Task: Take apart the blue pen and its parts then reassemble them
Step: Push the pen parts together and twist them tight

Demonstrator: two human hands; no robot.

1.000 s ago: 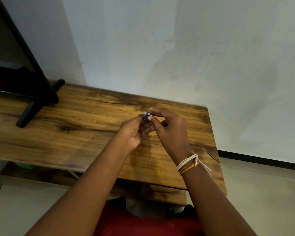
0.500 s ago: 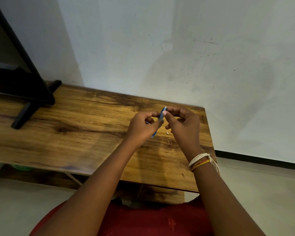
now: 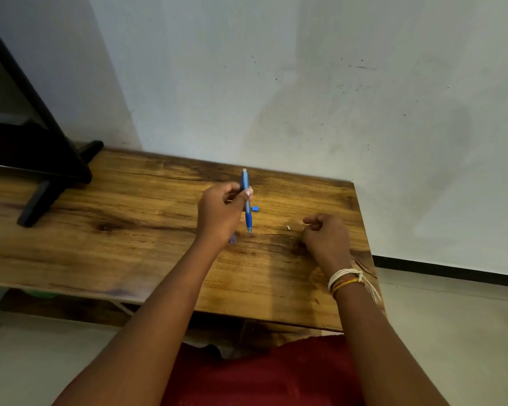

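My left hand (image 3: 220, 213) grips the blue pen (image 3: 247, 200) and holds it nearly upright, tip down just above the wooden table (image 3: 129, 230). A small blue pen part (image 3: 255, 208) lies on the table just right of the pen. A tiny pale part (image 3: 288, 228) lies further right. Something bluish and translucent (image 3: 233, 238) shows under my left hand. My right hand (image 3: 326, 235) rests on the table to the right, fingers curled, thumb against forefinger, with nothing visible in it.
A black stand with a flat foot (image 3: 38, 183) occupies the table's far left. The wall runs right behind the table. The table's right edge (image 3: 364, 230) lies close to my right hand. A lower shelf shows under the front edge.
My right hand let go of the pen and moved right, down onto the table. A small blue part now lies on the table. My left hand turned the pen upright.
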